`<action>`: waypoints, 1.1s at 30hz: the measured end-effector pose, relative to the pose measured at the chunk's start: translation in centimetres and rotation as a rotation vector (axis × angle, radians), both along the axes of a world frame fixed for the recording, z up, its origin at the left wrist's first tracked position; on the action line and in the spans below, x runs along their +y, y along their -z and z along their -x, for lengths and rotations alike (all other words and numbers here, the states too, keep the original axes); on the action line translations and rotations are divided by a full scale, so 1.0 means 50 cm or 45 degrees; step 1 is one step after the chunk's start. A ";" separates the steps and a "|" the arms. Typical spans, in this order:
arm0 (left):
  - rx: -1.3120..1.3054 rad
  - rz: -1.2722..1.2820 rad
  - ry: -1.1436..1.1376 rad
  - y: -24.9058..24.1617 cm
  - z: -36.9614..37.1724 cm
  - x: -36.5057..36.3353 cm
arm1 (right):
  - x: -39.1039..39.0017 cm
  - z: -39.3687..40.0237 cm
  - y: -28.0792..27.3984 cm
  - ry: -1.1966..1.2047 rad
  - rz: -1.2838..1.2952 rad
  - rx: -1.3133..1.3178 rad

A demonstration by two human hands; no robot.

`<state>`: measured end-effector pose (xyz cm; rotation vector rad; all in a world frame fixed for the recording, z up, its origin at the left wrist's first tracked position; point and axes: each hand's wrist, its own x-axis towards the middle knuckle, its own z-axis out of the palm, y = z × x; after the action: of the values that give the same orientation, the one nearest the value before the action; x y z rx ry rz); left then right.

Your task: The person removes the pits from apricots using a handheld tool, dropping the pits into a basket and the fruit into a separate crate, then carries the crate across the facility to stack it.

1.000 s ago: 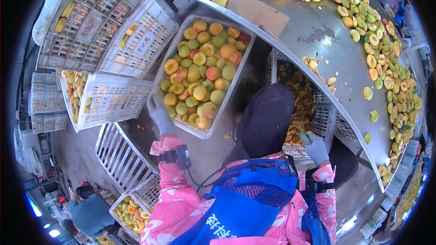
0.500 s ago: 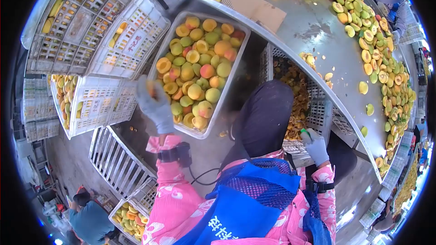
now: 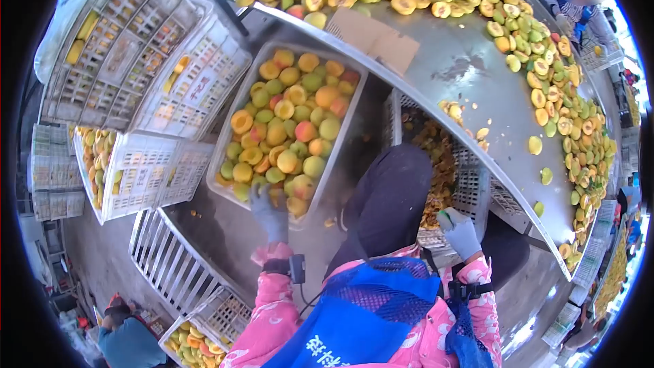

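Held the grey-gloved left hand [image 3: 271, 218] over round yellow-green fruit [image 3: 275, 131] at the near end of a white plastic tub [image 3: 338, 146], could not tell whether pinching any; had the grey-gloved right hand [image 3: 461, 233] curled around a small green object [image 3: 443, 215], near the grey metal bench [image 3: 477, 102].

The fruit [image 3: 287, 161] is yellow, green and red, the sleeves [image 3: 276, 294] pink, white-patterned.

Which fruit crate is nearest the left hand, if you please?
The pale tub left of the knee; the left hand overlaps only this one.
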<state>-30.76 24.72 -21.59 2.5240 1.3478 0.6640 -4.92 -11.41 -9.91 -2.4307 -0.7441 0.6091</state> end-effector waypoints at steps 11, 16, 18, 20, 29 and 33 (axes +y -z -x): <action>0.297 -0.062 -0.174 0.025 -0.093 0.055 | 0.046 -0.076 -0.126 0.273 -0.249 -0.066; 0.331 0.095 -0.250 -0.031 -0.141 0.065 | 0.102 -0.147 -0.208 0.240 -0.285 -0.416; -0.031 -0.070 0.094 -0.080 -0.232 0.086 | 0.086 -0.154 -0.203 0.237 -0.300 -0.466; -0.051 -0.117 0.338 -0.100 -0.371 0.109 | 0.066 -0.162 -0.182 0.234 -0.338 -0.519; 0.260 -0.204 0.550 0.036 -0.623 0.171 | -0.027 -0.179 -0.099 0.575 -0.312 -0.288; 0.256 -0.067 0.514 0.037 -0.549 0.173 | 0.013 -0.223 -0.108 0.599 -0.264 -0.273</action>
<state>-3.31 33.36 -23.46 2.8451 0.8331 0.3757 6.25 -10.78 -4.52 -2.3754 -0.2738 0.0834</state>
